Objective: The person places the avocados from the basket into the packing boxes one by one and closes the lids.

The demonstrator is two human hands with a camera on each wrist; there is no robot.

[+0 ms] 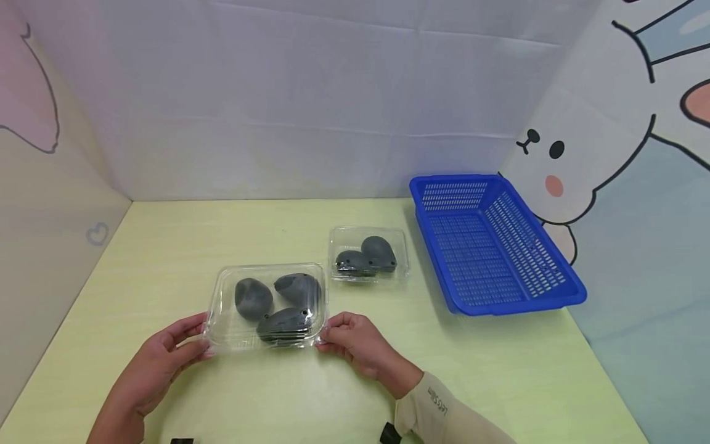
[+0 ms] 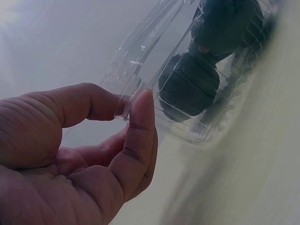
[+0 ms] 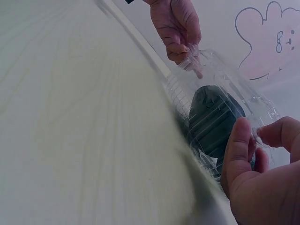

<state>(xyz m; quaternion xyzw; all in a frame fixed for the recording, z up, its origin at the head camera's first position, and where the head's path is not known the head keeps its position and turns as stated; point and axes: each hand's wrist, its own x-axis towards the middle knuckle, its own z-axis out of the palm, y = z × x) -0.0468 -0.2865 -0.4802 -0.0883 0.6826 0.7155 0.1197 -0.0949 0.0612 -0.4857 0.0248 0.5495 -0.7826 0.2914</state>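
A clear plastic clamshell box [image 1: 227,320] with three dark grey, rounded objects inside, one of them [image 1: 253,299] at the left, is between my hands. My left hand [image 1: 166,348] pinches its left rim between thumb and fingers, seen closely as a hand [image 2: 93,145] in the left wrist view. The right hand [image 1: 360,345] pinches the near right corner; the right wrist view shows that hand [image 3: 258,164] on the plastic edge. The lid looks closed. Shadow under the box in the wrist views suggests it is slightly raised or tilted.
A smaller clear box [image 1: 346,237] with similar dark objects stands behind and to the right. Farther right is a blue slotted basket [image 1: 479,246] with nothing inside. The pale wooden table [image 1: 266,401] meets a white cloth wall [image 1: 277,123] at the back.
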